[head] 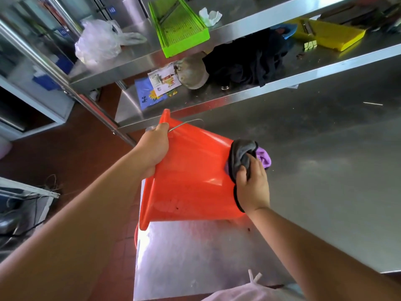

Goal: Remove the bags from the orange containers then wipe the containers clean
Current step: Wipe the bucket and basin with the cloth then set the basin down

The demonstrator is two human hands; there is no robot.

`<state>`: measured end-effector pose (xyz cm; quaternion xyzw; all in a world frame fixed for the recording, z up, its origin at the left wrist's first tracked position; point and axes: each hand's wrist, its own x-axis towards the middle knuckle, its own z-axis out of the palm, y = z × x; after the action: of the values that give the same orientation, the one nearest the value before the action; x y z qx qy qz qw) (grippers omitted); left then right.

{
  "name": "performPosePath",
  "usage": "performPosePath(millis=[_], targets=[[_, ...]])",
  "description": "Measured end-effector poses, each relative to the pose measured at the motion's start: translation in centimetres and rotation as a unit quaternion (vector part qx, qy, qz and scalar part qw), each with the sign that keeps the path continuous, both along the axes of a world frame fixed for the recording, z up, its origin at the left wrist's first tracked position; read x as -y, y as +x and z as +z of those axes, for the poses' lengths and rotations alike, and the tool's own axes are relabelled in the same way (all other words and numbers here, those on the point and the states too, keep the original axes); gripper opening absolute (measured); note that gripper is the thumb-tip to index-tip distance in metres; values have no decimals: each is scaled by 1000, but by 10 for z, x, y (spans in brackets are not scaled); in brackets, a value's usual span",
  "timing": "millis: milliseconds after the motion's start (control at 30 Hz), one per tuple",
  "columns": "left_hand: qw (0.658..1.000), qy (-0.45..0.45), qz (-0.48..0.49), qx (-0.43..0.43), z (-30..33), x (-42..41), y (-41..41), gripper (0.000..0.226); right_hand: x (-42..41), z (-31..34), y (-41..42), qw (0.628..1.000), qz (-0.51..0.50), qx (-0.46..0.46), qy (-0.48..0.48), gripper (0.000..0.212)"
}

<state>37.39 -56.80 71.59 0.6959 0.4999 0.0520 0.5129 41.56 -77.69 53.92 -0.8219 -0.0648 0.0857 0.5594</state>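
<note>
We have the orange bucket (191, 177) tipped on its side over the near-left corner of the steel counter (325, 170), mouth facing left, base to the right. Our left hand (155, 148) grips the bucket's upper rim, fingers curled over the edge beside the wire handle (186, 123). At the bucket's base, our right hand (252, 187) has its fingers bunched around a grey and purple cloth (247, 155), pressing it against the bottom edge. No bag shows on this bucket, so by our reckoning the removal is done here and the wiping is under way; whether the inside is clean we cannot tell. Another orange rim (136, 235) peeks out below the bucket, perhaps a container still waiting. Nearer than the bucket, a whitish bag (249, 292) sits at the counter's front edge. Beyond the bucket, steel shelves (282, 83) carry a black cloth (245, 61), green tray (180, 27) and yellow tray (329, 34). Left of the bucket, red floor (86, 153).
</note>
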Motion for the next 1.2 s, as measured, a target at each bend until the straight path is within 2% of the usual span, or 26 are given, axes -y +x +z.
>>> performPosePath(millis=[100, 133, 200, 267, 367, 467, 567, 667, 767, 933, 1067, 1200], targets=[[1000, -13, 4, 4, 3, 2, 4, 56, -7, 14, 11, 996, -55, -71, 29, 24], [1000, -15, 4, 3, 4, 2, 4, 61, -10, 21, 13, 996, -52, -74, 27, 19], [1000, -18, 6, -4, 4, 1, 4, 75, -19, 34, 8, 999, 7, -31, -5, 33], [1000, -22, 7, 1, 4, 3, 6, 82, -37, 53, -10, 992, 99, 72, -15, 53], [999, 25, -16, 12, 6, 11, 12, 70, -68, 80, -36, 961, 195, 193, 16, 56], [999, 15, -24, 31, 7, 11, 15, 52, -76, 88, -35, 953, 193, 235, 22, 55], [997, -21, -45, 53, 2, 7, 8, 47, -72, 82, -26, 950, 178, 255, 6, 54], [992, 91, -76, 42, -8, 6, -8, 38, -76, 81, -19, 954, 169, 246, -2, 54], [980, 157, -121, 15, -16, 5, -37, 43, -80, 77, -16, 954, 167, 248, 0, 55], [954, 289, -77, -27, -36, 7, -71, 58, -71, 54, -5, 965, 159, 207, -6, 54], [959, 275, -63, -21, -36, 1, -71, 59, -39, 20, 23, 992, 63, 108, -29, 59], [955, 283, -86, 1, -35, 12, -57, 61, -17, 0, 51, 997, -50, -55, 11, 46]])
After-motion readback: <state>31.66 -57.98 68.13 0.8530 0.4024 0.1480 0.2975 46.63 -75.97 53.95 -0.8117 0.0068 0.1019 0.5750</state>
